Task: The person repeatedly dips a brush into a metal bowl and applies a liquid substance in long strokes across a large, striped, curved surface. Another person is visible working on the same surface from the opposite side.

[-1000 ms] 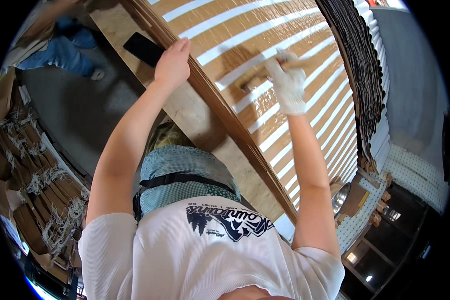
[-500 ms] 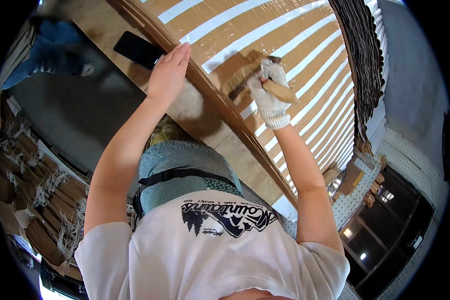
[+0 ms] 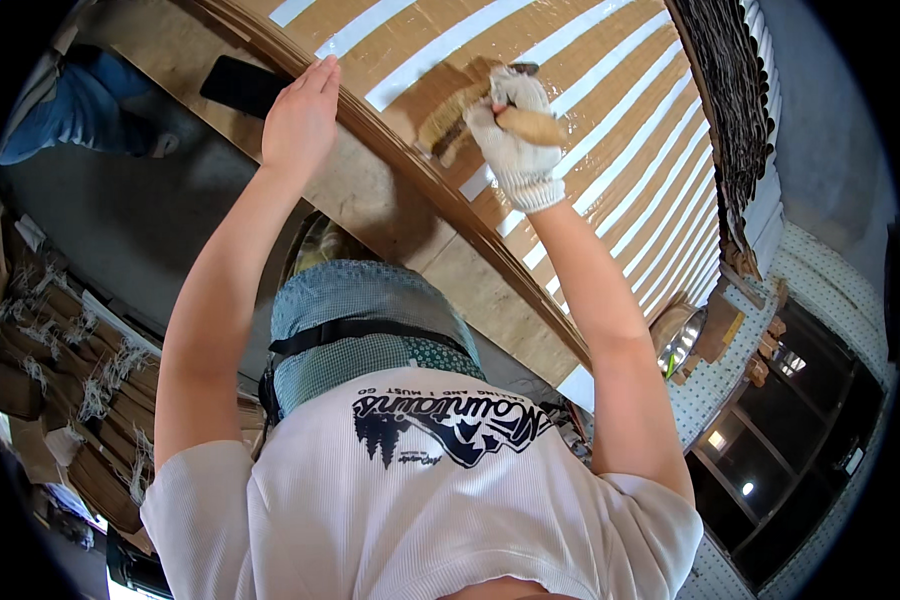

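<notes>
Right hand (image 3: pixel 518 140) outstretched, grip curled round brush (image 3: pixel 454 112); left hand (image 3: pixel 303 118) flat at stack (image 3: pixel 470 225) edge

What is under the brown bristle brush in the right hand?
Around the brown bristle brush shows a glossy brown surface with white stripes. The brush and white-gloved right hand cover the patch directly below; its stripes cannot be seen.

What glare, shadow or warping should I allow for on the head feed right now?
Head view: glints on the striped surface, a dark shadow beside the brush in the right hand; head view: stripes bow with fisheye distortion, and the picture's corners go black.
</notes>
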{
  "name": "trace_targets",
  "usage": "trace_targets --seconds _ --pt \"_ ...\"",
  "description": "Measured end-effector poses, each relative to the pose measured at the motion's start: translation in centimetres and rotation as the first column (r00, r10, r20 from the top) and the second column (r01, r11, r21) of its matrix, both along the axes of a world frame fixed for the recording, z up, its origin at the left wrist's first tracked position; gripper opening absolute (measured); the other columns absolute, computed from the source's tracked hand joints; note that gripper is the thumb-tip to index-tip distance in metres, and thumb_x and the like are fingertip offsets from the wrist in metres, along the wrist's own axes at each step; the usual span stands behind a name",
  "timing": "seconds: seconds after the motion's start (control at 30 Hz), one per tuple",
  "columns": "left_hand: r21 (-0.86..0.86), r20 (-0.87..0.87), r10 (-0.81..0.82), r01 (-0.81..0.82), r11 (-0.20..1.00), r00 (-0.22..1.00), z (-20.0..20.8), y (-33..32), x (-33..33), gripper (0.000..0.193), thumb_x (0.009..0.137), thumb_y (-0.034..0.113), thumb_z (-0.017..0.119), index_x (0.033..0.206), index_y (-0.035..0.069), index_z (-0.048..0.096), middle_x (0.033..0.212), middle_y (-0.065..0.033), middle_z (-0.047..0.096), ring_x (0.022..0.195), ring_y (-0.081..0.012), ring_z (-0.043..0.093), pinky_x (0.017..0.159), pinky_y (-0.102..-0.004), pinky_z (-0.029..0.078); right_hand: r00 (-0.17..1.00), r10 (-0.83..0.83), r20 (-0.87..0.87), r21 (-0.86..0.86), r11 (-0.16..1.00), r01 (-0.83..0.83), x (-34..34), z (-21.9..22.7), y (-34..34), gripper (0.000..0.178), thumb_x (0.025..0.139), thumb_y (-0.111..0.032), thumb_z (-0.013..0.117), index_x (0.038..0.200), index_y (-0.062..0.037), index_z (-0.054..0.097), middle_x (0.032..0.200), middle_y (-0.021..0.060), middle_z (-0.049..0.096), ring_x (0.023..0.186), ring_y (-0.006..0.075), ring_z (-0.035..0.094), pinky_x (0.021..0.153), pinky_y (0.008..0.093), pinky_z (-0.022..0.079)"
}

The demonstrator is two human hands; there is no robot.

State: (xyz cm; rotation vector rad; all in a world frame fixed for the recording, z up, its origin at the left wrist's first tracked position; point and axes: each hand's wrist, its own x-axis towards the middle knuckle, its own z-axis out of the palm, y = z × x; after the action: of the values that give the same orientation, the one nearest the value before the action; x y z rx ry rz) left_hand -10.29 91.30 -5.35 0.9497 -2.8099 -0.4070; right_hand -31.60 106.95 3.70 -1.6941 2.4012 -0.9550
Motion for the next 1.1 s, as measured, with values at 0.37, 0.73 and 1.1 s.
trace_targets --seconds 0.37,0.73,1.1 --pt "-0.047 0.327 0.015 0.001 0.999 0.945 0.3 -1.2 -1.9 0.042 0.101 0.014 0.039 0.138 -0.001 0.053 0.152 -0.0102 0.048 0.136 -0.0251 0.050 0.108 -0.0366 0.045 0.981 -0.185 0.062 0.073 0.981 0.181 -1.9 0.4 16.5 0.020 0.076 -0.012 0.071 0.090 -0.0086 0.057 0.107 0.0123 0.066 0.100 0.0321 0.065 0.089 0.0384 0.054" --pt "0.108 0.193 -0.055 0.035 0.994 0.980 -1.2 -3.9 -1.7 0.040 0.100 0.016 0.038 0.131 -0.004 0.053 0.105 -0.0266 0.068 0.099 -0.0420 0.065 0.087 -0.0529 0.051 0.911 -0.411 -0.036 0.454 0.806 0.381 -5.3 6.4 23.9 0.024 0.081 -0.016 0.068 0.103 -0.0080 0.061 0.105 0.0178 0.061 0.103 0.0347 0.064 0.088 0.0425 0.053" --pt "0.114 0.290 -0.085 0.054 0.992 0.953 1.5 -2.1 -1.7 0.050 0.089 0.007 0.046 0.138 0.000 0.051 0.149 -0.0171 0.047 0.130 -0.0322 0.053 0.106 -0.0434 0.046 0.993 0.078 -0.089 0.203 0.977 -0.059 2.3 3.7 5.5 0.028 0.096 -0.021 0.062 0.124 -0.0209 0.064 0.114 0.0085 0.069 0.103 0.0287 0.067 0.084 0.0356 0.056"
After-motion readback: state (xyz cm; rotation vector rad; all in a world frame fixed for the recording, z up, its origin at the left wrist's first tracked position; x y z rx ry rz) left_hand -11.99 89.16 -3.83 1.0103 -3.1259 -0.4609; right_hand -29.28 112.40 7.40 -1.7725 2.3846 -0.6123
